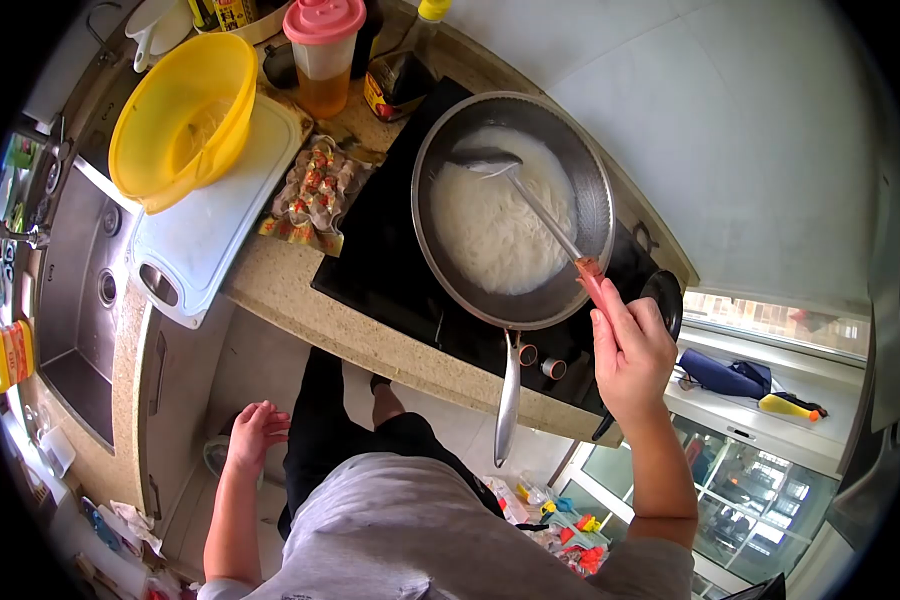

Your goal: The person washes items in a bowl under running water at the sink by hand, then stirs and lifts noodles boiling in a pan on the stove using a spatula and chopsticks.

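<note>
My right hand is closed around the reddish handle of a metal spatula. The spatula's dark head dips into cloudy white liquid with pale noodles, so its exact shape is partly hidden. A deep wok with a textured inner wall holds the noodles on the black cooktop. Its steel handle points toward my body. My left hand hangs beside my leg, below the counter edge, with loose fingers and nothing in it.
Left of the cooktop lie a food packet and a pale cutting board bearing a yellow basin. A pink-lidded jug stands behind. The sink is far left. A black lid or pan edge shows at right.
</note>
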A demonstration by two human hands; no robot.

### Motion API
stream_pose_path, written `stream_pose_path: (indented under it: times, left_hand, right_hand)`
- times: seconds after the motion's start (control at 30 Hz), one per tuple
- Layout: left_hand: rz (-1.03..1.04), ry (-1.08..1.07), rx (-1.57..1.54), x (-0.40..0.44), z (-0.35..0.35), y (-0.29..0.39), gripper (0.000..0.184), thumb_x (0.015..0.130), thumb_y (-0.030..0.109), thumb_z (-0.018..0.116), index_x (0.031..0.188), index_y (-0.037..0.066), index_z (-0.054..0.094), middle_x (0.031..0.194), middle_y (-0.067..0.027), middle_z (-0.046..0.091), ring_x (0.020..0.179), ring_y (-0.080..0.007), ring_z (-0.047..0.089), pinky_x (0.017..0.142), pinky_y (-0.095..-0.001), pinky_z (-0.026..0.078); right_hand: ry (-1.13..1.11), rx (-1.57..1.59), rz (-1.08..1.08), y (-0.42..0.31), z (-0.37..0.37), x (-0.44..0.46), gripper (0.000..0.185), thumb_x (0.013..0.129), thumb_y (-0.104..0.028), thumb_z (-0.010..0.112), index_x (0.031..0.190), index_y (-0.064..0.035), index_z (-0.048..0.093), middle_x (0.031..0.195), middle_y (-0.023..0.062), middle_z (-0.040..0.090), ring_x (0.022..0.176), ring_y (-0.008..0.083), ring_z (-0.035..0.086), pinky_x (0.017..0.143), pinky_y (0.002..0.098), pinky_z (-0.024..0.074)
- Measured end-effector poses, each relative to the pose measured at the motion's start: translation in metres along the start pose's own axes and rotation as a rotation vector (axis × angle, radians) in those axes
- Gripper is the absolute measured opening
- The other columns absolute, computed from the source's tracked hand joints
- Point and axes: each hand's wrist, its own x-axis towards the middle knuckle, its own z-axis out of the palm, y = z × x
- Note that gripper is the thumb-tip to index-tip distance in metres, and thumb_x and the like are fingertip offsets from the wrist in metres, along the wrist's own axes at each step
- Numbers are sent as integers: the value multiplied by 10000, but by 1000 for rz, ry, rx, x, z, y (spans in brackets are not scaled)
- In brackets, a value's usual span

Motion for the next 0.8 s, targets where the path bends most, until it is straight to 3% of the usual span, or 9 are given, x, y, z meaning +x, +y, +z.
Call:
stream_pose_path:
  times: [0.8]
  left_hand:
    - [-12,12,-2,-4,0,6,231,1007,302,563,1009,71,571,924,-97,699,815,-210,685,682,-354,559]
  right_hand:
    - [67,154,107,2,10,-15,376,818,7,734,1191,-24,695,756,99,556,611,218,566,563,316,476]
